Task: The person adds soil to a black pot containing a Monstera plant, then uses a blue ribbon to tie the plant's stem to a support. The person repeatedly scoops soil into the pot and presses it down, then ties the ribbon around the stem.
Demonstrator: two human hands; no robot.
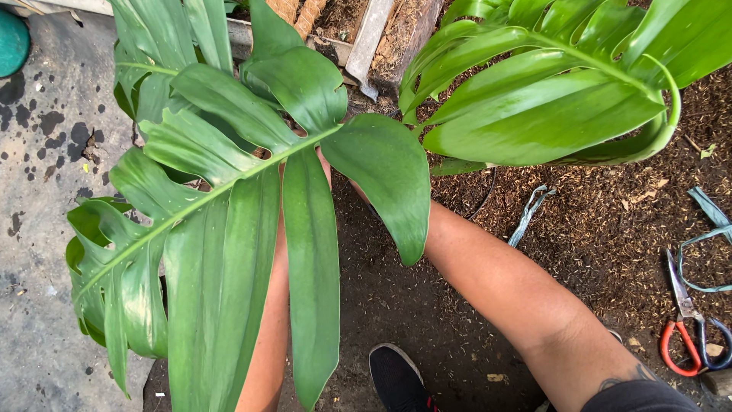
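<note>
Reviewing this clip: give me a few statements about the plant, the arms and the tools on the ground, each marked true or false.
1. Both hands are in plain view. False: a large split green leaf covers them; only the left forearm and the right forearm show.
2. Scissors with red and dark handles lie on the soil at the right. True.
3. The scissors are held in the right hand. False: they lie apart from both arms.
4. A dark shoe shows between the forearms at the bottom. True.
5. The ground at the left is wet-spotted concrete. True.
</note>
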